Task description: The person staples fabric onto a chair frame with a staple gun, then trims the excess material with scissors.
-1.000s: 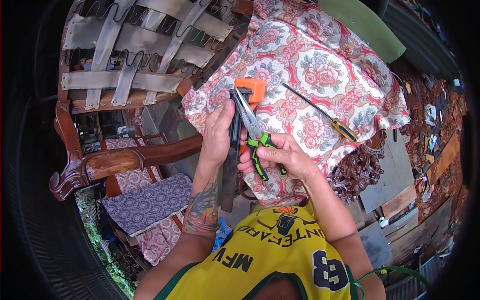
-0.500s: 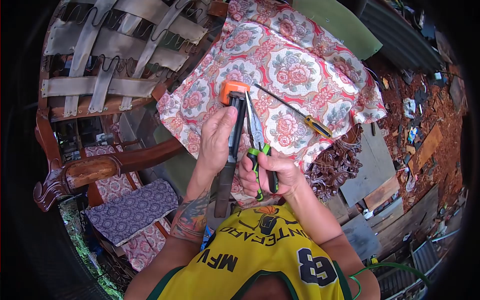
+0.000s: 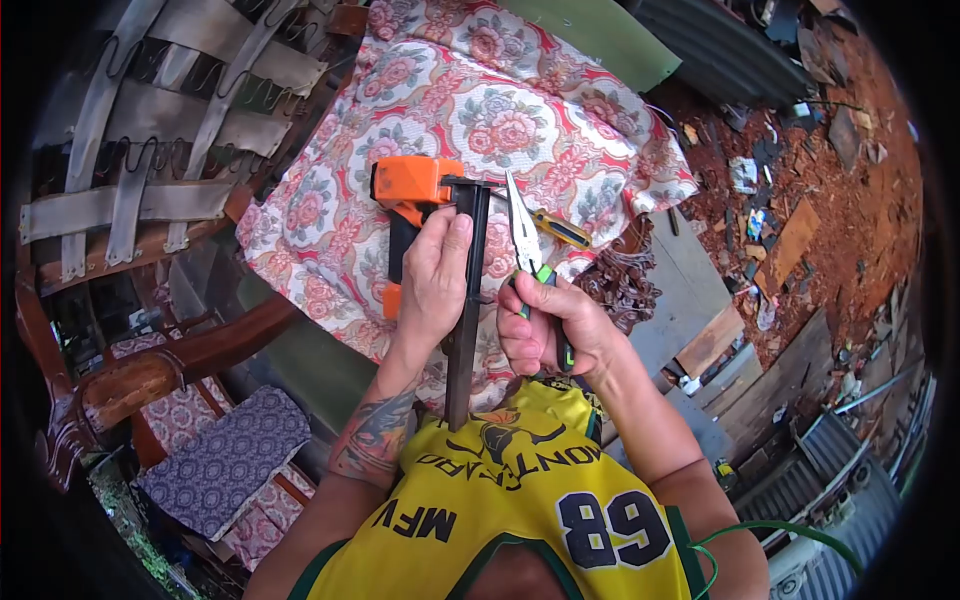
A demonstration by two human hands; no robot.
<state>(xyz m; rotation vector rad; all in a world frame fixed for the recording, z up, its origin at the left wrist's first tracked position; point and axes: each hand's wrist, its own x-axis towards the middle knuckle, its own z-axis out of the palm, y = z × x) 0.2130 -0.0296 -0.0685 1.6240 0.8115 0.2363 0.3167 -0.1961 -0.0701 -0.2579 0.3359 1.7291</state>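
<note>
My left hand [image 3: 436, 270] is closed around an orange and black staple gun [image 3: 413, 182], whose long dark magazine [image 3: 462, 365] runs down toward my jersey. In my right hand [image 3: 562, 325] are needle-nose pliers [image 3: 523, 235] with green and black handles, fingers wrapped around the grips. The jaws look closed and point up, their tip close to the right of the staple gun's nose. Behind both tools spreads a floral fabric [image 3: 505, 120] in red, white and grey. A yellow-handled screwdriver [image 3: 562, 229] lies on it, its shaft partly hidden behind the pliers.
On the left stands a wooden chair frame [image 3: 180, 345] with woven straps [image 3: 150, 207] and wire springs. Below it sits a purple patterned cushion [image 3: 225, 460]. Carved dark wood [image 3: 615, 290] shows beside the fabric. Boards [image 3: 680, 285] and scraps lie on reddish ground [image 3: 850, 215] at right.
The staple gun has turned in my left hand, so its orange body now shows from the side. The pliers' tip has moved slightly away from its nose. The whole view has shifted.
</note>
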